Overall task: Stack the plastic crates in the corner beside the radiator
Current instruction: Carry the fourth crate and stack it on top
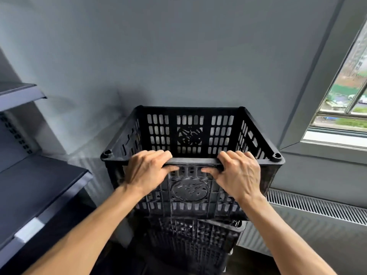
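An empty black slotted plastic crate [189,133] is at chest height against the grey wall, its near rim gripped by both hands. My left hand [146,172] closes over the rim left of centre, fingers inside and thumb on the outer face. My right hand [239,172] holds the same rim right of centre in the same way. Beneath it stands another black crate [195,245]; the top crate's base sits at or just inside its rim, and I cannot tell whether it rests there fully. The white radiator [315,225] runs along the wall to the right.
Dark metal shelving [37,187] stands close on the left, with a white label on one shelf edge. A window [345,100] with a grey sill is at the upper right above the radiator. A strip of dark floor shows beside the lower crate.
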`<action>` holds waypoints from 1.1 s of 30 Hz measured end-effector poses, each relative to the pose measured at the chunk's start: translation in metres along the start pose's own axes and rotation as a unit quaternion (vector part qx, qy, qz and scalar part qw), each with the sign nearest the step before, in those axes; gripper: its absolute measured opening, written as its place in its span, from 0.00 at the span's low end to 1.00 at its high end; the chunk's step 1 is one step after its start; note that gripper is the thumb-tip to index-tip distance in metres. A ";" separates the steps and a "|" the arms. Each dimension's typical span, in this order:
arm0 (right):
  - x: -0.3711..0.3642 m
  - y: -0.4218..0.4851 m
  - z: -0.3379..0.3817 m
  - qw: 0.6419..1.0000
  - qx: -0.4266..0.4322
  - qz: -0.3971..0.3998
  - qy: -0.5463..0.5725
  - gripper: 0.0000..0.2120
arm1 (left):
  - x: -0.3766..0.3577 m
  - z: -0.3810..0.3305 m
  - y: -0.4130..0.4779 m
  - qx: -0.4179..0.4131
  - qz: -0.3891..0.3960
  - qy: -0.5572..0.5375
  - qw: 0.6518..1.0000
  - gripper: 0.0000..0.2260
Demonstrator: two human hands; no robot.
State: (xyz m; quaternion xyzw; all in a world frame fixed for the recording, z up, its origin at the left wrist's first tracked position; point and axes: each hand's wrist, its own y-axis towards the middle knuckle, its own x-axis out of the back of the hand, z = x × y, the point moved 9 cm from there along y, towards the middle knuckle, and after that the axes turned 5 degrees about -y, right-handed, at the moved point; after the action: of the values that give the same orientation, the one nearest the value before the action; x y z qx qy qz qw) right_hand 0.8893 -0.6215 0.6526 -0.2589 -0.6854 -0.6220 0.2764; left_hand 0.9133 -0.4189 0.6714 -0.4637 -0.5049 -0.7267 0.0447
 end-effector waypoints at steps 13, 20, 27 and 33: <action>-0.073 -0.011 0.013 0.996 -0.055 0.050 -0.048 0.28 | -0.085 0.047 -0.003 -0.039 0.041 -0.040 0.998 0.19; -0.085 -0.010 0.021 0.987 -0.093 0.096 -0.086 0.29 | -0.102 0.061 -0.008 -0.070 0.067 -0.058 0.994 0.16; -0.088 0.002 0.022 0.970 -0.065 0.225 -0.068 0.28 | -0.107 0.071 0.002 -0.032 0.135 -0.103 0.985 0.14; -0.081 0.004 0.025 0.961 -0.054 0.257 -0.083 0.27 | -0.107 0.068 -0.002 -0.049 0.152 -0.107 0.981 0.14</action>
State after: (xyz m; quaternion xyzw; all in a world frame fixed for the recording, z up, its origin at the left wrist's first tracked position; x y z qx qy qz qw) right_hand 0.9486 -0.5968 0.5967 -0.4918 -0.5818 -0.5421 0.3547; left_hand 1.0162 -0.4082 0.5973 -0.6117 -0.3937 -0.6817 0.0779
